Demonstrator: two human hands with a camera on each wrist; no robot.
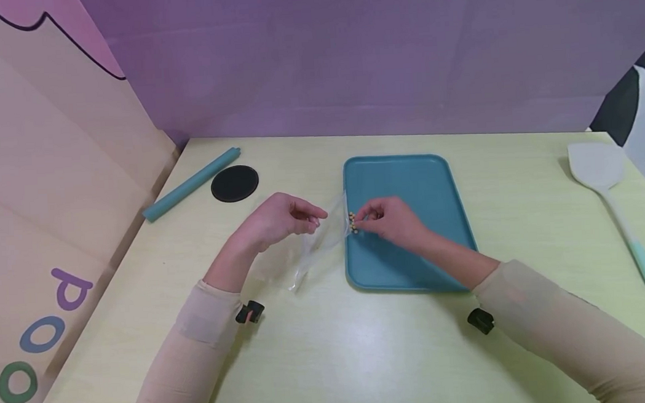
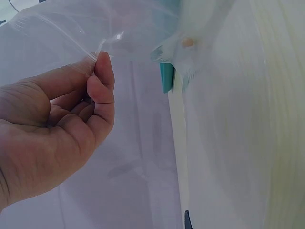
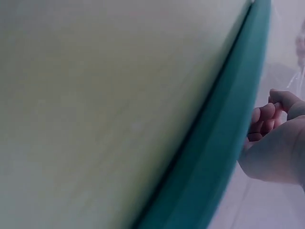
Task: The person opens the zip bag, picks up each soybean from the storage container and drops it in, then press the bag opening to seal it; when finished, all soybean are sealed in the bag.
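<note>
A clear plastic bag [image 1: 330,235] stretches between both hands over the left edge of a blue tray [image 1: 404,181]. Thumb and forefinger of my left hand [image 1: 280,219] pinch the bag's film, seen closer in the left wrist view, where the hand [image 2: 62,112] has its other fingers curled. Several small tan, bean-like pieces [image 1: 353,223] are bunched in the bag's right end. My right hand [image 1: 393,223] pinches the bag beside them, above the tray. In the right wrist view the tray's rim [image 3: 224,124] partly hides the right hand [image 3: 276,138].
A teal rolled-up cylinder [image 1: 191,185] lies at the table's back left, beside a black round disc [image 1: 235,183]. On the far right lies a spatula [image 1: 597,165] with a mint handle. A purple backdrop [image 1: 347,58] rises behind the table [image 1: 354,360].
</note>
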